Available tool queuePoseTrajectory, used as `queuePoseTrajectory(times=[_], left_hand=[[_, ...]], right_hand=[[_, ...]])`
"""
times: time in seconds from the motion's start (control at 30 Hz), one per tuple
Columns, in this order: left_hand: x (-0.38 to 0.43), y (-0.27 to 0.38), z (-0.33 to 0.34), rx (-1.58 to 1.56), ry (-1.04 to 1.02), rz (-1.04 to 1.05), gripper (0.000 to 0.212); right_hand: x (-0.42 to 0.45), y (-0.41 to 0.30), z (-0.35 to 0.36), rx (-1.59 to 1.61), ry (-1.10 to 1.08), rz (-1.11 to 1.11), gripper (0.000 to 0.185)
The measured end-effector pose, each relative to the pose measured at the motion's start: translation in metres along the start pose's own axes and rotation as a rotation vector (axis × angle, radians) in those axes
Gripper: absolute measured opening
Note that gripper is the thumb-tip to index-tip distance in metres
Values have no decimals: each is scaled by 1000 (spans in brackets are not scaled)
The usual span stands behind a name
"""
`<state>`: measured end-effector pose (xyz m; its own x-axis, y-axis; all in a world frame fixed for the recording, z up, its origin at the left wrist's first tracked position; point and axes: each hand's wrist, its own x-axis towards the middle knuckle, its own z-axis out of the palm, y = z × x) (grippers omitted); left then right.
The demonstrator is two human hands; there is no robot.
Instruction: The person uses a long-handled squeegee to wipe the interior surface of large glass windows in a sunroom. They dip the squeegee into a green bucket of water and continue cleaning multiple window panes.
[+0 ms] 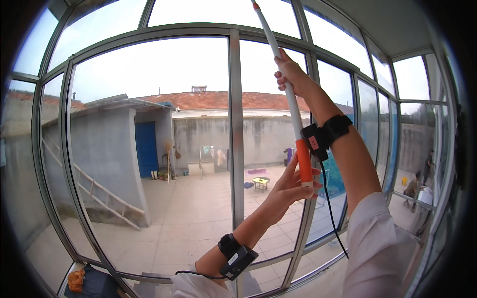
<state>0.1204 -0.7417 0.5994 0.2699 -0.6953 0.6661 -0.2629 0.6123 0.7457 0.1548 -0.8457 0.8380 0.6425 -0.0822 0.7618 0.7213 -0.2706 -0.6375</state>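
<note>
A long pole (294, 111) with a pale shaft and an orange sleeve near its lower end rises in front of the window and runs out of view at the top. My right hand (292, 72) grips the shaft partway up. Lower down, my left hand (296, 182) holds the pole's bottom end, its fingers around the orange sleeve. The pole's far end is out of view. Both forearms wear a black strap with a small black box and a cable. Behind the pole stands a metal-framed window (235, 130) with large glass panes.
An orange cloth (76, 280) lies on a dark object (93, 285) at the lower left. Through the glass show a paved courtyard, a ladder (108, 199) leaning on a grey wall, a blue door (146, 149) and a small table (260, 181). Other people appear at the far right.
</note>
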Motion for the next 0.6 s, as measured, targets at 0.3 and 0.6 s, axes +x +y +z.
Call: queuePoseTrajectory(times=[0.3, 0.6], left_hand=[[-172, -167, 38, -294, -154, -536, 94], [-301, -253, 80, -200, -188, -470, 59]], right_hand=[[-239, 130, 2, 73, -69, 223, 56], [-386, 137, 5, 174, 71, 439, 56]])
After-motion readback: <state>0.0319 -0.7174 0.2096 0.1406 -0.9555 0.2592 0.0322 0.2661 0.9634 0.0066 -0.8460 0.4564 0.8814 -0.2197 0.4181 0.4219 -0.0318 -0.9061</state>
